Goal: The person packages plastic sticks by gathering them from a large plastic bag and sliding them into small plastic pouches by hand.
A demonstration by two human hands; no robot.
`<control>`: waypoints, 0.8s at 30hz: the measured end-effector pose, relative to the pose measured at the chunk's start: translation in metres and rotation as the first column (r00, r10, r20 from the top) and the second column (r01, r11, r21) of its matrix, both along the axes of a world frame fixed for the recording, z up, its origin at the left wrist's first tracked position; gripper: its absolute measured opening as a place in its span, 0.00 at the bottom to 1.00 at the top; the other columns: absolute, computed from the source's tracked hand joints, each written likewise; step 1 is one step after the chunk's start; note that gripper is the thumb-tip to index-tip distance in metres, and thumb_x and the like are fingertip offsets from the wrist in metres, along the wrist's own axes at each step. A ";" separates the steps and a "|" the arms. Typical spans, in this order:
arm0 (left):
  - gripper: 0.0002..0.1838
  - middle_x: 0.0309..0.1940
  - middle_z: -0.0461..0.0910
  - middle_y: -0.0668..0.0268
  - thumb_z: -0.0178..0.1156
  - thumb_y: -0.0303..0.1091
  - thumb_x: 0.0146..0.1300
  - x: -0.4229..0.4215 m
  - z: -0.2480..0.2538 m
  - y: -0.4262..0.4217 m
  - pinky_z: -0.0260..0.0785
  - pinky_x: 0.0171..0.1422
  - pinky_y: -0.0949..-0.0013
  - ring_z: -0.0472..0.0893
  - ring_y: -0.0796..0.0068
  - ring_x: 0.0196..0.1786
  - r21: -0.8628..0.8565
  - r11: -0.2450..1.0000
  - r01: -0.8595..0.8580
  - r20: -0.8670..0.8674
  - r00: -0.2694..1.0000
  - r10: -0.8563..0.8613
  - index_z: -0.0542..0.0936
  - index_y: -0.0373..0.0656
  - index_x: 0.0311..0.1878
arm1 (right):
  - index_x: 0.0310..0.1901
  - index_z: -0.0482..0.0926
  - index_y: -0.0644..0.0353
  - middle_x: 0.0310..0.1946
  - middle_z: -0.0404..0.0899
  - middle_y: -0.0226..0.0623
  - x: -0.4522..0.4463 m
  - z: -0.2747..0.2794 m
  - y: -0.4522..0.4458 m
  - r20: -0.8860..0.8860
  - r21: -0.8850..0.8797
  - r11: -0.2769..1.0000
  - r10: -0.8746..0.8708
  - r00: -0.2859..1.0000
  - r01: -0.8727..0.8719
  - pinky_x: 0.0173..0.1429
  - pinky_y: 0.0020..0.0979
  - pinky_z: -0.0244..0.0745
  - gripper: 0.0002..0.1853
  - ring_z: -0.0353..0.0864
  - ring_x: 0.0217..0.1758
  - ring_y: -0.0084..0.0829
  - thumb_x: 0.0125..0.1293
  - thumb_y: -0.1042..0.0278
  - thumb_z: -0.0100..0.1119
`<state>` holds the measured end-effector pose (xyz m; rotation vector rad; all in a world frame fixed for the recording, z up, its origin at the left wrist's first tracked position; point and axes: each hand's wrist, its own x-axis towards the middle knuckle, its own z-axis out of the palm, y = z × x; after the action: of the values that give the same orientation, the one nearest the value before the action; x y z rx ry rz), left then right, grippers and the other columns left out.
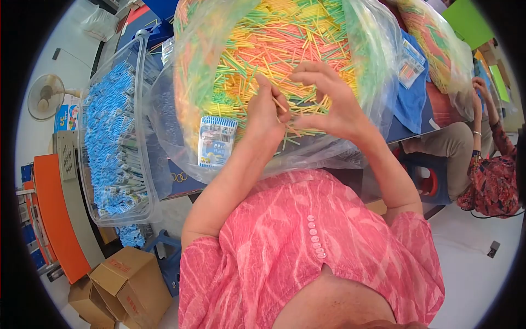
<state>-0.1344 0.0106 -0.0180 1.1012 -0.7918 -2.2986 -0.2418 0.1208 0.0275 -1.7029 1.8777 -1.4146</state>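
A large clear plastic bag [378, 82] lies open before me, heaped with thin straw-like sticks [296, 41] in yellow, pink, orange and green. Over the near part of the heap, my left hand [267, 108] is closed, with a few of the thin sticks between thumb and fingers. My right hand [331, 104] faces it with fingers curved and spread apart from the thumb, and I see nothing held in it. Just left of my left forearm, a blue-and-white printed packet [215, 143] rests on the bag's edge.
A clear plastic bin [143, 181] full of blue-and-white packets stands at left. Cardboard boxes [131, 285] sit on the floor below, with a fan [46, 96] farther off. On the right are a blue cloth [411, 104], another filled bag [435, 49] and a seated person [493, 181].
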 end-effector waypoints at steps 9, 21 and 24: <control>0.24 0.15 0.54 0.76 0.54 0.60 0.63 -0.005 0.009 -0.002 0.50 0.26 0.74 0.54 0.80 0.20 0.228 0.971 0.072 -0.324 0.946 0.006 0.65 0.48 0.31 | 0.57 0.71 0.60 0.37 0.80 0.34 0.012 -0.034 0.017 0.086 0.158 0.987 -0.017 0.996 0.004 0.32 0.23 0.73 0.30 0.79 0.34 0.20 0.51 0.72 0.72; 0.19 0.23 0.66 0.71 0.54 0.51 0.67 0.003 -0.011 -0.001 0.74 0.50 0.65 0.73 0.69 0.33 0.254 0.967 0.033 -0.314 0.948 0.050 0.70 0.42 0.44 | 0.39 0.80 0.65 0.22 0.75 0.25 0.016 -0.023 0.018 0.232 -0.001 0.991 -0.132 0.964 0.136 0.28 0.18 0.66 0.09 0.71 0.24 0.12 0.57 0.76 0.66; 0.19 0.32 0.73 0.64 0.53 0.50 0.69 -0.002 -0.008 -0.001 0.74 0.54 0.59 0.76 0.63 0.42 0.239 0.971 0.012 -0.282 0.958 0.057 0.69 0.41 0.43 | 0.39 0.80 0.63 0.22 0.73 0.23 0.027 -0.022 0.014 0.392 0.214 0.976 -0.114 0.913 0.030 0.28 0.18 0.64 0.10 0.69 0.24 0.11 0.56 0.73 0.68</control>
<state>-0.1361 0.0099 -0.0260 0.8353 -0.3958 -2.5059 -0.2148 0.1345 0.0057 -1.1509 1.7912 -1.4120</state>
